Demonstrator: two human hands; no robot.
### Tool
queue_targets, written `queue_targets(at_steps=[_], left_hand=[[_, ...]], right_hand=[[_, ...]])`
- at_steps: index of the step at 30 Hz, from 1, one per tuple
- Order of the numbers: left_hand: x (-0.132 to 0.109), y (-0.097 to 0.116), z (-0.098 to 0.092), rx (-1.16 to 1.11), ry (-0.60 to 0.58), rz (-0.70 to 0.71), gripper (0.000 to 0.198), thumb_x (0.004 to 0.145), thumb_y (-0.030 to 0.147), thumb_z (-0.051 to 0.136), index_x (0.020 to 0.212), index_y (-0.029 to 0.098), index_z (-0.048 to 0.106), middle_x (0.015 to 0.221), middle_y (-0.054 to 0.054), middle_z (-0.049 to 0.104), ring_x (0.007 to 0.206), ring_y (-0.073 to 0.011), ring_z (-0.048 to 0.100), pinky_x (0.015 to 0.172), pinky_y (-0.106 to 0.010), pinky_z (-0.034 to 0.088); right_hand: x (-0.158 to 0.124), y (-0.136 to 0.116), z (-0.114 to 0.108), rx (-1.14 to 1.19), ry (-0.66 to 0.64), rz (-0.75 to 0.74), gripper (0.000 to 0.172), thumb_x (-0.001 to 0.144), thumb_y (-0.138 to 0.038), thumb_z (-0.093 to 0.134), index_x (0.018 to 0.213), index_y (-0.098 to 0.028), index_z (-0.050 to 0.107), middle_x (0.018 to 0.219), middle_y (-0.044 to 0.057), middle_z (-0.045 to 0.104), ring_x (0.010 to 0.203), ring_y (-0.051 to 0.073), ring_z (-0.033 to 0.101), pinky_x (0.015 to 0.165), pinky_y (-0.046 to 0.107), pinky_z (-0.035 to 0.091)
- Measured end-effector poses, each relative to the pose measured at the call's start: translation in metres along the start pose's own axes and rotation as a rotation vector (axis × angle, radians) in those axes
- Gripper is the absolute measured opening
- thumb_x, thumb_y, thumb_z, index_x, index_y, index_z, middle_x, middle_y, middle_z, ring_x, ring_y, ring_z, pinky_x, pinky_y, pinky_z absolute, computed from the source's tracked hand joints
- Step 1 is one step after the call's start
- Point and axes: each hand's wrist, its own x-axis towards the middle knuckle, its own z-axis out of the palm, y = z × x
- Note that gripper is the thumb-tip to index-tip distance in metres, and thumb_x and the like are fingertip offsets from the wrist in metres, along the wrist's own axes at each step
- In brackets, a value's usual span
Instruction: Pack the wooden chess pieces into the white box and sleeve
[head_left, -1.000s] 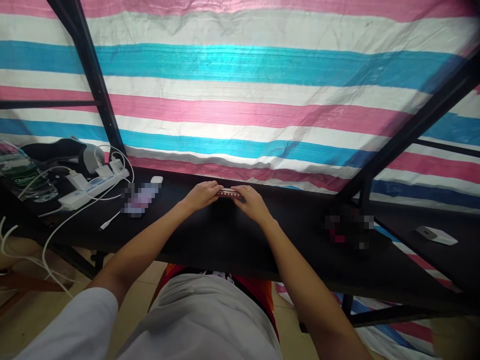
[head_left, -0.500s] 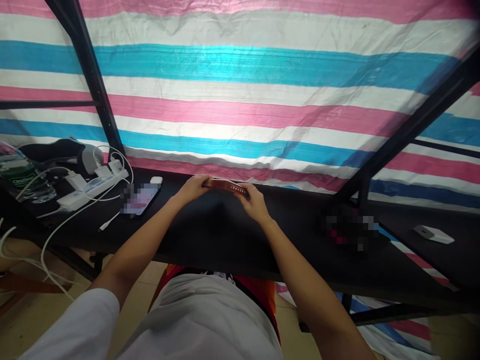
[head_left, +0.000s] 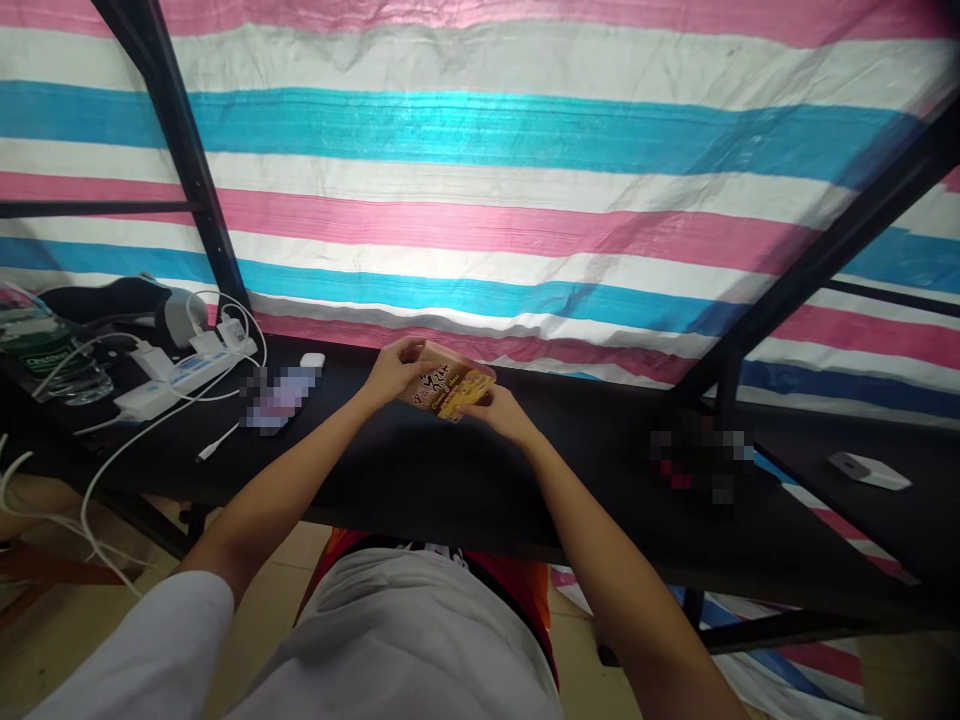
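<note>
A small brown and yellow printed box (head_left: 442, 385) with dark lettering is held above the black desk (head_left: 420, 470). My left hand (head_left: 396, 368) grips its left end, the fingers bent round the edge. At the right end, my right hand (head_left: 499, 410) pinches the box near its yellow corner. The broad printed face is tilted up toward me. Some fingertips of both hands are hidden behind the box.
Left of my arm lie a phone (head_left: 279, 402), a small white case (head_left: 312, 360) and a power strip (head_left: 187, 378) with chargers and cables. A plastic bottle (head_left: 56, 350) stands far left. Rightward are a blurred dark item (head_left: 701, 460) and a white adapter (head_left: 870, 470). Striped sheeting (head_left: 480, 220) hangs behind.
The box has turned in my hands: earlier its narrow reddish-brown side faced me, now its broad printed face does. My right hand has come slightly lower and nearer.
</note>
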Motion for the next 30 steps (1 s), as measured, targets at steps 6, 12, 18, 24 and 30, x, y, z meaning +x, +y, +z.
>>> queue_targets(at_steps=[6,12,18,24,30], left_hand=[[0.001,-0.001,-0.007,-0.102,-0.206,-0.209,0.042,0.072,0.041,0.066,0.103,0.012,0.065,0.089,-0.007,0.069,0.073,-0.0184,0.064,0.067,-0.031,0.051],[-0.006,0.015,-0.002,0.012,-0.355,-0.161,0.037,0.076,0.044,0.061,0.096,0.014,0.067,0.084,-0.004,0.069,0.070,-0.0165,0.063,0.060,-0.026,0.048],[-0.007,0.003,0.010,0.211,-0.425,-0.186,0.038,0.081,0.044,0.054,0.102,0.015,0.066,0.086,-0.005,0.069,0.070,-0.0169,0.062,0.059,-0.025,0.047],[0.000,-0.025,-0.003,0.761,-0.266,-0.182,0.046,0.084,0.055,0.044,0.093,0.015,0.067,0.092,-0.011,0.068,0.083,-0.0227,0.061,0.068,-0.028,0.045],[-0.005,-0.027,-0.004,0.957,-0.483,-0.361,0.054,0.077,0.065,0.044,0.085,0.017,0.067,0.094,-0.014,0.068,0.086,-0.0288,0.063,0.068,-0.030,0.045]], right_hand=[[-0.004,0.003,-0.003,0.365,-0.351,0.204,0.049,0.067,-0.048,0.071,0.105,-0.016,0.065,0.105,0.012,0.068,0.096,0.026,0.064,0.082,0.040,0.053],[-0.007,-0.007,0.001,0.426,-0.247,0.107,0.048,0.074,-0.051,0.062,0.110,-0.018,0.063,0.108,0.009,0.068,0.097,0.025,0.064,0.084,0.037,0.051],[-0.006,-0.007,0.013,0.299,-0.290,0.216,0.034,0.068,-0.038,0.071,0.094,-0.016,0.067,0.094,0.008,0.071,0.083,0.024,0.067,0.078,0.037,0.053],[0.003,0.009,0.000,0.163,-0.042,0.220,0.035,0.069,-0.043,0.069,0.092,-0.016,0.067,0.090,0.009,0.071,0.078,0.023,0.067,0.071,0.034,0.053],[0.001,0.013,-0.017,-0.474,-0.122,0.233,0.043,0.067,-0.061,0.063,0.062,-0.018,0.068,0.055,0.005,0.064,0.056,0.019,0.059,0.054,0.028,0.042]])
